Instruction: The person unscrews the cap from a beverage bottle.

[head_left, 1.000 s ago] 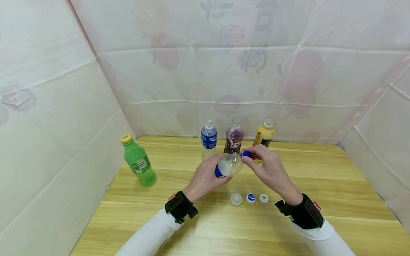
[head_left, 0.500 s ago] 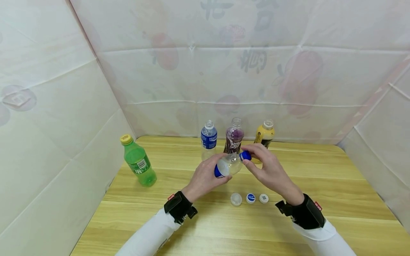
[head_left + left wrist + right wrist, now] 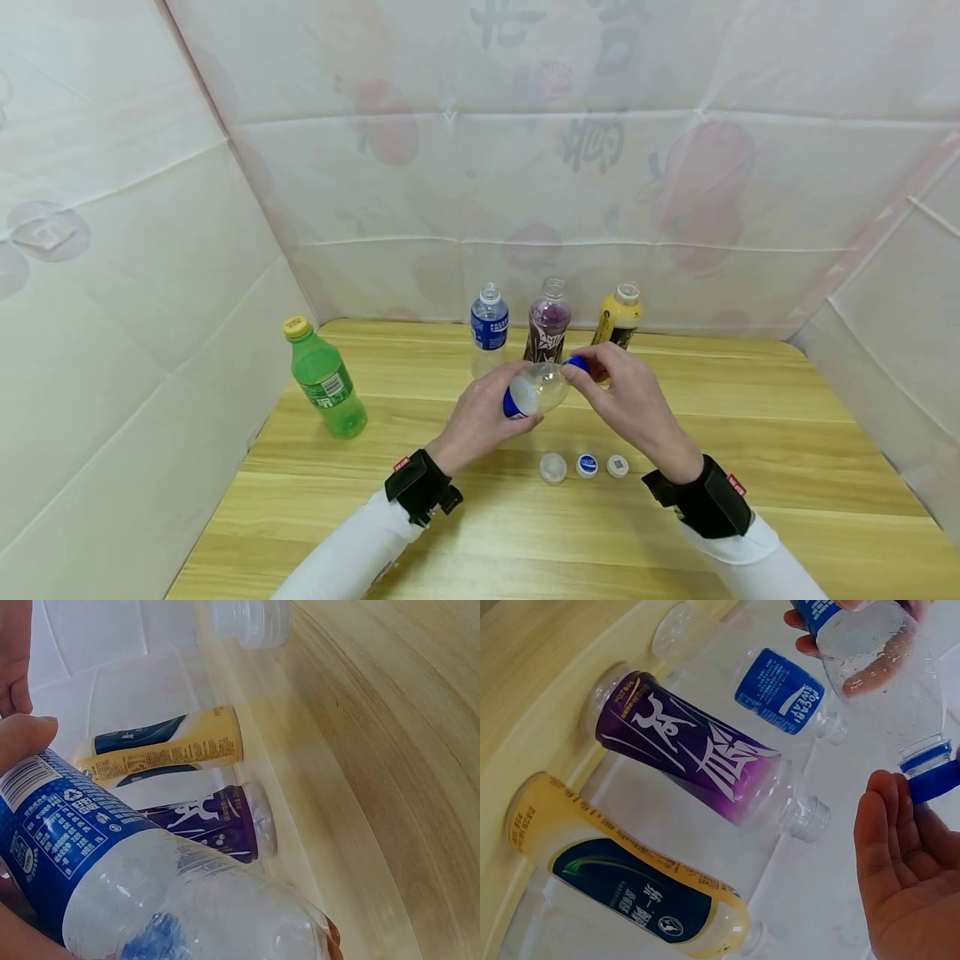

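My left hand [image 3: 483, 417] grips a clear plastic bottle [image 3: 549, 385] with a blue label [image 3: 64, 825], tilted with its neck to the right. The right hand [image 3: 633, 404] pinches the blue cap [image 3: 577, 363] at that bottle's mouth between thumb and fingers. In the right wrist view the blue cap [image 3: 934, 781] sits at the neck, beside a blue ring [image 3: 925, 754]. Behind the hands stand three uncapped bottles: a clear Pocari Sweat bottle [image 3: 490, 325], a purple-labelled bottle [image 3: 550, 321] and a yellow bottle [image 3: 621, 312], partly hidden by the right hand.
A green bottle [image 3: 326, 383] with a yellow cap stands at the left of the wooden table [image 3: 420, 533]. Three loose caps lie in a row before the hands: a translucent cap [image 3: 552, 468], a blue-and-white cap [image 3: 587, 465] and a white cap [image 3: 618, 466]. Pale cloth walls enclose the table.
The right hand's fingers have shifted around the blue cap, showing more of it half a second ago and less now. The left hand holds the bottle almost still. The other bottles have not moved.
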The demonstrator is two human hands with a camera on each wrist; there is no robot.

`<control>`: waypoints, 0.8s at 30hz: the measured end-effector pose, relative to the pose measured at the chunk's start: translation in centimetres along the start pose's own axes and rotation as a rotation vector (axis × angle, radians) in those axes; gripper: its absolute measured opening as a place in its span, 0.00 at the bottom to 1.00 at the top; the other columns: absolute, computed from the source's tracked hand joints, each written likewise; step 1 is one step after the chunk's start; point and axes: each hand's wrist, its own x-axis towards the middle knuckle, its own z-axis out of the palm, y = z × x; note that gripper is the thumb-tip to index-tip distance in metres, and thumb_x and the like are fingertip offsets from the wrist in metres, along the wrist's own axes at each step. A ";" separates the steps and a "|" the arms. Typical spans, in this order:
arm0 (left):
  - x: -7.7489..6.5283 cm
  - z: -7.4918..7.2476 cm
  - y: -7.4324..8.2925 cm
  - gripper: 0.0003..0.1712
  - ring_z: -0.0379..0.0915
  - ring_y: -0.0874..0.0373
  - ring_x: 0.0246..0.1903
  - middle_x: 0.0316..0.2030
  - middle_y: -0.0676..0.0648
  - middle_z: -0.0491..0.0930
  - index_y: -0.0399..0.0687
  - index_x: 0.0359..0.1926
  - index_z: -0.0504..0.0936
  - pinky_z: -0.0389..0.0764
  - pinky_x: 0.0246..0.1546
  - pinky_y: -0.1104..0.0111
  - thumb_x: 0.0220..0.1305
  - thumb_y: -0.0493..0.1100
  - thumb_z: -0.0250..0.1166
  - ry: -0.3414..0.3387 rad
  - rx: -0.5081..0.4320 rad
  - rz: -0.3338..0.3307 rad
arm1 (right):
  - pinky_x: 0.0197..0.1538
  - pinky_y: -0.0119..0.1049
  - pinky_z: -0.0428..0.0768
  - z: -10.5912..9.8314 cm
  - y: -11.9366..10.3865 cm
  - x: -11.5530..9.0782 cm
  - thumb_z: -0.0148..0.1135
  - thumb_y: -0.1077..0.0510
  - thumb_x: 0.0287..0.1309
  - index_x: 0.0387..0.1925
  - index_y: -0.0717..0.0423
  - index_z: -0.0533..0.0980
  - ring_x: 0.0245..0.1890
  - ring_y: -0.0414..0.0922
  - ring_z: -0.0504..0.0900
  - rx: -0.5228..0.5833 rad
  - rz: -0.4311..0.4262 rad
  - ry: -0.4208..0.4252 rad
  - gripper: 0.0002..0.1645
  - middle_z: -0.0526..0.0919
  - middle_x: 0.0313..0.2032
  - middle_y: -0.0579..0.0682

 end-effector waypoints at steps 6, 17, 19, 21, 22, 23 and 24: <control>0.0 0.0 -0.1 0.43 0.80 0.50 0.56 0.63 0.42 0.79 0.45 0.70 0.72 0.84 0.52 0.58 0.58 0.48 0.80 -0.002 -0.004 -0.003 | 0.40 0.38 0.84 0.0 0.3 -0.2 0.71 0.64 0.63 0.52 0.63 0.81 0.37 0.42 0.83 0.037 -0.086 0.010 0.16 0.82 0.38 0.48; -0.1 0.0 -0.1 0.43 0.80 0.50 0.56 0.63 0.43 0.79 0.47 0.70 0.72 0.84 0.51 0.58 0.57 0.47 0.80 -0.005 -0.011 -0.015 | 0.46 0.30 0.83 -0.2 0.3 -0.2 0.71 0.70 0.61 0.56 0.64 0.79 0.43 0.43 0.83 0.112 -0.143 -0.016 0.21 0.82 0.45 0.51; -0.1 -0.1 0.0 0.43 0.79 0.50 0.56 0.63 0.43 0.79 0.47 0.71 0.71 0.84 0.52 0.58 0.57 0.47 0.80 -0.005 -0.011 -0.018 | 0.49 0.28 0.82 -0.3 0.3 -0.2 0.70 0.71 0.60 0.57 0.64 0.78 0.45 0.44 0.83 0.139 -0.147 -0.026 0.23 0.81 0.47 0.52; -0.1 -0.1 0.0 0.43 0.79 0.50 0.57 0.63 0.43 0.79 0.48 0.71 0.71 0.84 0.52 0.57 0.57 0.47 0.80 -0.007 -0.017 -0.022 | 0.51 0.26 0.81 -0.3 0.3 -0.3 0.69 0.73 0.60 0.58 0.65 0.77 0.46 0.46 0.84 0.172 -0.146 -0.035 0.24 0.81 0.48 0.54; -0.2 -0.2 0.0 0.43 0.79 0.49 0.57 0.63 0.43 0.79 0.48 0.71 0.71 0.84 0.52 0.57 0.58 0.47 0.80 -0.006 -0.022 -0.024 | 0.52 0.25 0.80 -0.3 0.3 -0.3 0.69 0.73 0.60 0.59 0.65 0.76 0.47 0.46 0.84 0.189 -0.143 -0.038 0.25 0.80 0.49 0.54; -0.2 -0.2 -0.1 0.43 0.79 0.49 0.57 0.64 0.43 0.78 0.48 0.71 0.71 0.84 0.52 0.57 0.58 0.47 0.80 -0.005 -0.026 -0.025 | 0.54 0.25 0.80 -0.4 0.3 -0.3 0.68 0.74 0.61 0.60 0.65 0.76 0.48 0.47 0.83 0.204 -0.137 -0.040 0.26 0.80 0.49 0.54; -0.2 -0.3 -0.1 0.43 0.80 0.49 0.56 0.63 0.43 0.79 0.48 0.71 0.71 0.84 0.51 0.57 0.58 0.48 0.80 -0.003 -0.027 -0.026 | 0.54 0.24 0.79 -0.4 0.3 -0.4 0.68 0.74 0.61 0.60 0.66 0.75 0.49 0.47 0.83 0.217 -0.132 -0.040 0.26 0.80 0.50 0.55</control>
